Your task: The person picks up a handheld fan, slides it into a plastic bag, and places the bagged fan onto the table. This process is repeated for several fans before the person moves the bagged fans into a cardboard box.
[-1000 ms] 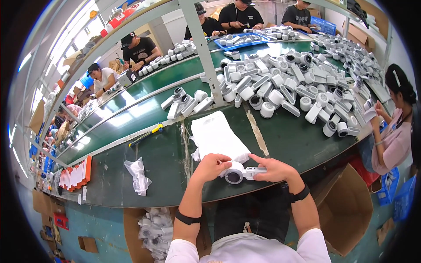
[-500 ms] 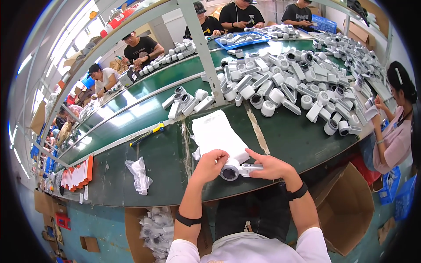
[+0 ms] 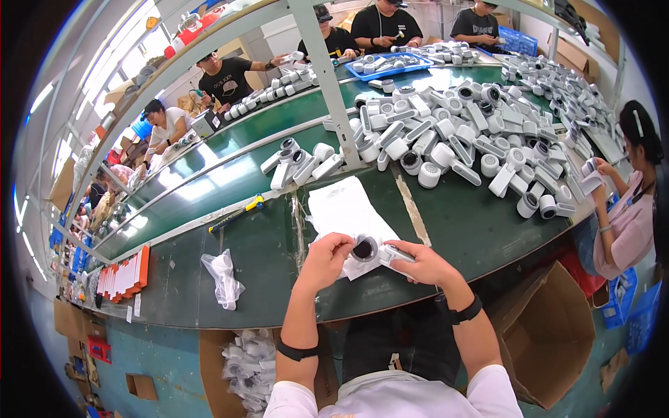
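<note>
A white handheld device (image 3: 370, 258) with a round head, dark inside its ring, and a short flat handle is in front of me. My right hand (image 3: 425, 265) is closed round the handle, thumb along its top. My left hand (image 3: 325, 260) is at the left of the head, thumb and fingertips pinched together. Whether anything thin is between those fingertips is too small to tell. Beneath and beyond the device lies a stack of white plastic bags (image 3: 348, 207), its near end partly covered by the hands.
A large heap of similar devices (image 3: 446, 132) covers the table beyond. To the left lie a bagged device (image 3: 223, 280), a yellow-and-black tool (image 3: 237, 213) and orange-and-white cards (image 3: 124, 276). Below the edge stand a carton of bagged devices (image 3: 249, 369) and another carton (image 3: 547, 334). Co-workers sit around.
Both hands have moved slightly away from me with the device, which now sits over the near end of the bags, its handle tilted more. Across the line, a co-worker has stretched out an arm.
</note>
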Demonstrator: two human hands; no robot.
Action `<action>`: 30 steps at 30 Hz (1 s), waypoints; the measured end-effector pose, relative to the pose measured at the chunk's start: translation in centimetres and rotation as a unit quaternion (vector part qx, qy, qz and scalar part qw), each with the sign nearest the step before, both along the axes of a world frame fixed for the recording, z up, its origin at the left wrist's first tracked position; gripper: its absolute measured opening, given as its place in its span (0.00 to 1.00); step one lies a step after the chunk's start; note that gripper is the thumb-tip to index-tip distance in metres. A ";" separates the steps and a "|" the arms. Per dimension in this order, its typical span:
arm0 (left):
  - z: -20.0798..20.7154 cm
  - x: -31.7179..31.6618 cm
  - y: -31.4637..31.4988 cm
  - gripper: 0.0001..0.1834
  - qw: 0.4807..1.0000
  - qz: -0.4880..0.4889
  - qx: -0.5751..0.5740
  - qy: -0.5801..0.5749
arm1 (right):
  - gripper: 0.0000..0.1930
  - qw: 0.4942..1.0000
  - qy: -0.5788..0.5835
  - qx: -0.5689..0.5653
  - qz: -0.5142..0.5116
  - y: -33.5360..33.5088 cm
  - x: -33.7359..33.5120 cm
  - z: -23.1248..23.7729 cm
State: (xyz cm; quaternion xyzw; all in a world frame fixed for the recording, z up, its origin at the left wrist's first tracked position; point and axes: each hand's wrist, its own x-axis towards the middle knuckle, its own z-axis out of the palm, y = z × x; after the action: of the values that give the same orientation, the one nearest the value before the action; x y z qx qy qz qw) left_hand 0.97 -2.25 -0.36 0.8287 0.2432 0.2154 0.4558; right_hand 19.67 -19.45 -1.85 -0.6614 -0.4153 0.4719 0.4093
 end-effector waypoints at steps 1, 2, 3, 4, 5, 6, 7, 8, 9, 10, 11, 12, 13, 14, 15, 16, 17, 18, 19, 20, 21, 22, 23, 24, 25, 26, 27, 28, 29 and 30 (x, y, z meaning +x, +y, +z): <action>0.0 0.1 0.0 0.06 1.000 0.002 -0.002 -0.002 | 0.28 1.000 0.001 0.003 -0.005 -0.1 0.0 0.1; 0.0 0.2 0.0 0.06 1.000 0.002 -0.002 -0.002 | 0.28 1.000 0.001 0.003 -0.004 -0.2 0.1 0.1; 0.0 0.3 0.0 0.06 1.000 0.014 0.019 -0.017 | 0.31 0.999 -0.016 0.020 0.019 -0.3 0.2 0.0; 0.0 0.4 -0.1 0.06 0.998 0.025 0.039 -0.033 | 0.33 0.998 -0.034 0.036 0.042 -0.4 0.4 -0.1; 0.1 0.5 0.0 0.06 0.998 0.025 0.038 -0.033 | 0.33 0.998 -0.033 0.035 0.042 -0.6 0.5 0.0; 0.3 0.5 0.1 0.06 0.998 0.025 0.041 -0.028 | 0.37 0.994 -0.078 0.053 0.059 -0.7 0.6 0.2; 0.5 0.6 0.1 0.06 0.998 0.025 0.045 -0.023 | 0.40 0.987 -0.123 0.071 0.074 -0.8 0.8 0.4; 0.7 0.5 0.0 0.06 0.998 0.024 0.045 -0.023 | 0.40 0.987 -0.122 0.071 0.074 -0.6 0.9 0.8; 0.9 0.5 0.0 0.06 1.000 0.008 0.018 -0.019 | 0.42 0.987 -0.127 0.038 0.092 -0.2 1.1 1.3; 1.1 0.5 0.0 0.06 1.000 -0.010 -0.010 -0.016 | 0.44 0.985 -0.132 0.005 0.109 0.1 1.2 1.6; 1.3 0.4 0.0 0.06 1.000 -0.011 -0.009 -0.016 | 0.44 0.985 -0.132 0.006 0.108 0.4 1.3 1.4; 1.6 0.4 -0.1 0.06 1.000 -0.022 0.001 0.001 | 0.42 0.980 -0.160 0.039 0.107 0.7 1.5 1.1; 1.8 0.3 -0.1 0.06 0.999 -0.030 0.012 0.018 | 0.40 0.973 -0.189 0.072 0.109 1.0 1.5 0.8; 1.9 0.2 -0.1 0.06 0.999 -0.030 0.013 0.018 | 0.40 0.973 -0.189 0.074 0.109 1.3 1.6 0.7; 1.9 0.2 0.0 0.06 0.999 -0.028 0.022 0.008 | 0.37 0.976 -0.171 0.058 0.122 1.5 1.6 0.6; 1.8 0.0 0.1 0.06 0.999 -0.026 0.030 -0.001 | 0.33 0.978 -0.153 0.042 0.137 1.7 1.6 0.6; 1.6 -0.1 0.3 0.06 0.999 -0.025 0.031 -0.001 | 0.33 0.978 -0.153 0.043 0.137 1.7 1.4 0.7; 1.3 -0.2 0.5 0.05 0.999 -0.019 0.042 -0.010 | 0.30 0.988 -0.103 0.027 0.108 1.5 1.1 0.9; 1.1 -0.3 0.6 0.04 0.998 -0.013 0.053 -0.019 | 0.27 0.996 -0.052 0.010 0.078 1.3 0.8 0.9; 0.9 -0.3 0.6 0.04 0.998 -0.013 0.053 -0.019 | 0.27 0.996 -0.052 0.010 0.078 1.2 0.5 0.6; 0.7 -0.2 0.4 0.04 0.999 -0.011 0.026 -0.027 | 0.27 0.999 0.019 0.027 0.020 1.1 0.1 0.2; 0.5 -0.2 0.3 0.04 0.999 -0.007 0.000 -0.034 | 0.26 0.994 0.089 0.044 -0.037 1.0 -0.3 -0.1; 0.0 -0.1 0.3 0.04 0.999 -0.007 0.000 -0.035 | 0.26 0.994 0.089 0.043 -0.036 0.8 -0.7 -0.2; -0.7 0.1 0.3 0.04 0.998 -0.002 0.012 -0.061 | 0.26 0.993 0.102 0.050 -0.042 0.6 -1.0 -0.3; -0.9 0.3 0.2 0.04 0.996 0.001 0.024 -0.088 | 0.25 0.990 0.116 0.058 -0.049 0.4 -1.0 -0.3; -0.9 0.4 0.2 0.04 0.996 0.000 0.023 -0.088 | 0.25 0.990 0.115 0.057 -0.049 0.3 -0.9 -0.3; -0.8 0.5 0.2 0.04 0.995 0.025 0.032 -0.090 | 0.27 0.994 0.091 0.054 -0.033 0.1 -0.8 -0.3; -0.6 0.6 0.2 0.04 0.994 0.050 0.039 -0.090 | 0.29 0.996 0.068 0.050 -0.018 -0.1 -0.6 -0.3; -0.3 0.5 0.1 0.04 0.994 0.051 0.038 -0.090 | 0.29 0.996 0.068 0.049 -0.017 -0.2 -0.5 -0.1; 0.1 0.4 -0.1 0.04 0.995 0.047 0.015 -0.084 | 0.31 0.998 0.027 0.057 -0.006 -0.4 -0.4 0.4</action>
State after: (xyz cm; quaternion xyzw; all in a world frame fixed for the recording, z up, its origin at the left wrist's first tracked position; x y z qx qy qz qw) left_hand 1.42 -2.35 -0.24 0.8018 0.2396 0.3091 0.4518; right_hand 19.28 -19.86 -1.50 -0.6263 -0.4263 0.4630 0.4600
